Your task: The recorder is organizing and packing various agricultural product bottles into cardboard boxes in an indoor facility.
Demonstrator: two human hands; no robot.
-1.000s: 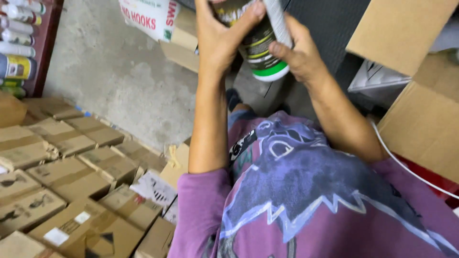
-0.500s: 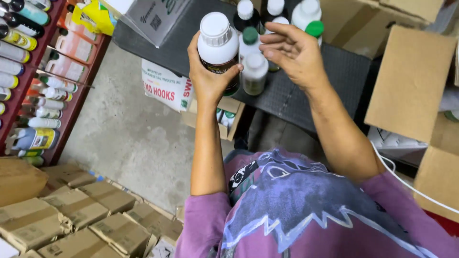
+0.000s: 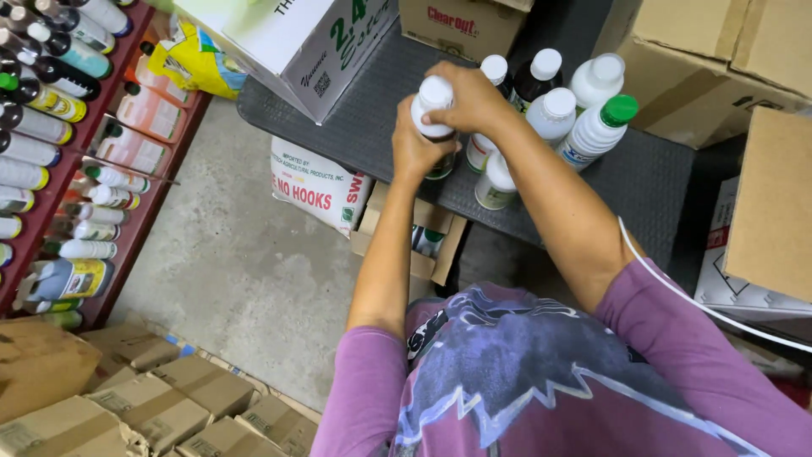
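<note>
White-capped dark bottle [image 3: 437,127], green-capped white bottle [image 3: 599,129], dark grey ribbed table [image 3: 364,110], red shelf [image 3: 139,207], purple printed shirt [image 3: 524,381].

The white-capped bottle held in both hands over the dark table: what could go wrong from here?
The bottle is held between the left hand and right hand close beside the cluster of standing bottles; a careless set-down could topple them. The small bottle stands near the dark table's front edge, above an open box on the floor, and a forearm brushing it could knock it off.
</note>
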